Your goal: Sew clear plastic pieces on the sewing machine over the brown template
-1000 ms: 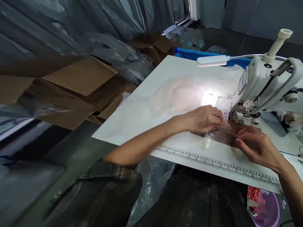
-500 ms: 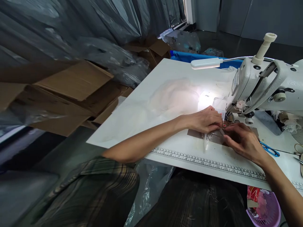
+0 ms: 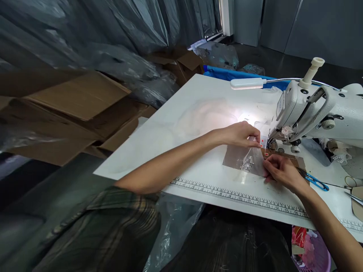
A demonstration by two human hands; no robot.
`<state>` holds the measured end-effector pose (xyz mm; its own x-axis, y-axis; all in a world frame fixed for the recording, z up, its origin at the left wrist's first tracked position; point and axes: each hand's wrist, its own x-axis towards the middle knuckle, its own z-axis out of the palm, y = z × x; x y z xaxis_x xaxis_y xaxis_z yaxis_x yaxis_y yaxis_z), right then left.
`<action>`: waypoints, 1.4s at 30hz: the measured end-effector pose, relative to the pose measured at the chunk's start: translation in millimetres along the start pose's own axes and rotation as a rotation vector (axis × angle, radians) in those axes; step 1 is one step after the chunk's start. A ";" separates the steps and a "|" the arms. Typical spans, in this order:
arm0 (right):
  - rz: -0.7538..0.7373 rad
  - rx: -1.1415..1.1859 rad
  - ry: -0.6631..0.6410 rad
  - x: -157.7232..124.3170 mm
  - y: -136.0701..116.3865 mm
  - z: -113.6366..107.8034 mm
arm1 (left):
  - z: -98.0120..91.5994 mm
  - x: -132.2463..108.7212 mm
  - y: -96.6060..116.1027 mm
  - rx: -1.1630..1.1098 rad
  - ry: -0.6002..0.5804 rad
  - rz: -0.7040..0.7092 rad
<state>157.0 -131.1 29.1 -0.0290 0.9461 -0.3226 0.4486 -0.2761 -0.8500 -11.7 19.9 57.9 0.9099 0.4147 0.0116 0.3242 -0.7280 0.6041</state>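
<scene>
"Where was the translucent sheet [image 3: 252,160]?"

"On the desk [image 3: 159,151], beside the sewing machine [image 3: 295,109]; your left hand [image 3: 241,134] pinched its far edge, your right hand [image 3: 283,173] its near-right edge. Probably light, limp, slippery: edges made the best hold."

Clear plastic film [image 3: 248,162] shines with wrinkled highlights over a smooth brown sheet [image 3: 230,158]. The white surface [image 3: 159,141] is smooth, with a soft sheen; the sewing machine [image 3: 346,115] wears glossy, lightly textured white paint. The lamp neck [image 3: 279,80] is shiny metal. Boxes [image 3: 78,96] are matt cardboard, the draped sheeting [image 3: 99,30] glossy, creased plastic.
</scene>
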 end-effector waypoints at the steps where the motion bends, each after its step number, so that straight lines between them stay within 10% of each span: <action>1: -0.010 -0.142 0.053 3.3 -1.2 0.9 | -0.4 9.6 -0.5 0.100 -0.033 0.006; 8: -0.266 -0.765 0.459 14.0 14.1 2.0 | 3.1 53.5 -10.8 0.505 0.041 0.070; 20: -0.443 -0.753 0.488 15.0 31.1 0.6 | 20.2 -60.3 -3.4 0.548 0.240 0.283; 31: -0.537 -0.805 0.587 14.5 33.4 2.5 | 51.8 -76.3 14.6 0.139 0.259 -0.039; 42: -0.572 -0.835 0.538 10.1 28.2 -0.8 | 42.5 -109.1 12.6 -0.152 0.462 -0.173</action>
<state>170.0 -129.3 2.2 -0.1245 0.9023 0.4127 0.9515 0.2265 -0.2082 -95.9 -57.7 30.4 0.6257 0.7448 0.2319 0.3870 -0.5545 0.7367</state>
